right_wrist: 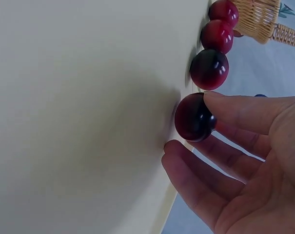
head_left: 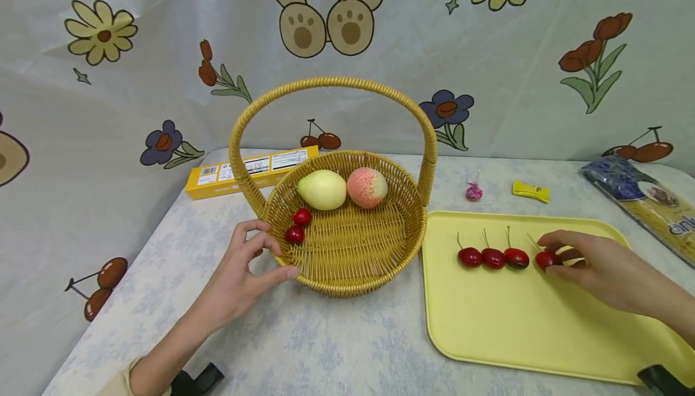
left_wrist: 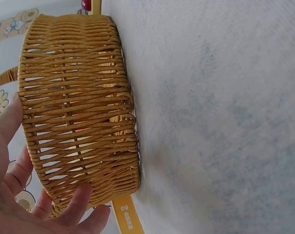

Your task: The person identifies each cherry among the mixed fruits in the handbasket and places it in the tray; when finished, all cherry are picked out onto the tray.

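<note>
Cherry (head_left: 545, 261) in your right hand (head_left: 597, 266) sits at the right end of a row on the yellow tray (head_left: 488, 323), near three other cherries (head_left: 493, 258). Your right thumb rests against it and the fingers bend round behind, a narrow hold; whether its weight is off the tray, I can't tell. Your left hand (head_left: 247, 278) is spread wider, thumb and bent fingers holding the near left rim of the wicker basket (head_left: 347, 290), where two more cherries (head_left: 295, 235) lie near a pear (head_left: 323, 189) and a peach (head_left: 367, 188).

You appear to be handling this one cherry at the row's end, either placing it or picking it up. If placing, the next move calls for parting your fingers gently, without nudging its neighbour. If picking, pinch a little firmer and lift straight up, since something this round and glossy could slip away and roll.
</note>
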A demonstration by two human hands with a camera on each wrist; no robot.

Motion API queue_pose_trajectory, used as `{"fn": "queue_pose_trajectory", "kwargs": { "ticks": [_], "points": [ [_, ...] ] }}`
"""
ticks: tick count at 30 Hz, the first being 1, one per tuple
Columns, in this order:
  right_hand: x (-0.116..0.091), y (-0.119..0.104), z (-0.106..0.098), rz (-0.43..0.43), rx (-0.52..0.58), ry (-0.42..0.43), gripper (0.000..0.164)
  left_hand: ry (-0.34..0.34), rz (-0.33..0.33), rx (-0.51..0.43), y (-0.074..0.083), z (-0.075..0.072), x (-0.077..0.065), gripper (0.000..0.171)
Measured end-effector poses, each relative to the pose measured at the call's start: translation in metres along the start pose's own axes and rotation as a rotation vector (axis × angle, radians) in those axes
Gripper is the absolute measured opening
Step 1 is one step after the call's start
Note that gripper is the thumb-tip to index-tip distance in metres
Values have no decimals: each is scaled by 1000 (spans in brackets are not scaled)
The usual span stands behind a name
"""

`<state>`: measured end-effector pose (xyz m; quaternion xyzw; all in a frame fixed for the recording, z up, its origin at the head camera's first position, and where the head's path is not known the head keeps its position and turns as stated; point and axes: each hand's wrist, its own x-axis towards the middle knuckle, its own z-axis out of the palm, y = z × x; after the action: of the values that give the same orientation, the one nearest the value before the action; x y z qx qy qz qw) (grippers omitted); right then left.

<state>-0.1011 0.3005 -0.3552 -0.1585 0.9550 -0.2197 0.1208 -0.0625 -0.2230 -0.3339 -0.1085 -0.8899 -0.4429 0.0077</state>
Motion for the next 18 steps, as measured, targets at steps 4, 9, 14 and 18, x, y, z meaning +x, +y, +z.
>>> {"fn": "queue_pose_trajectory", "kwargs": {
  "ticks": [4,9,14,18],
  "points": [
    [0,1,1,-15,1,8,36,-3,1,-7,0,0,0,31],
    [0,1,3,-7,-2,7,37,-13,2,-16,-1,0,0,31],
    [0,1,3,-14,-6,10,37,-10,7,-15,-1,0,0,31],
    [0,-2,2,-32,-5,27,38,-5,6,-11,-1,0,0,31]
  ]
}}
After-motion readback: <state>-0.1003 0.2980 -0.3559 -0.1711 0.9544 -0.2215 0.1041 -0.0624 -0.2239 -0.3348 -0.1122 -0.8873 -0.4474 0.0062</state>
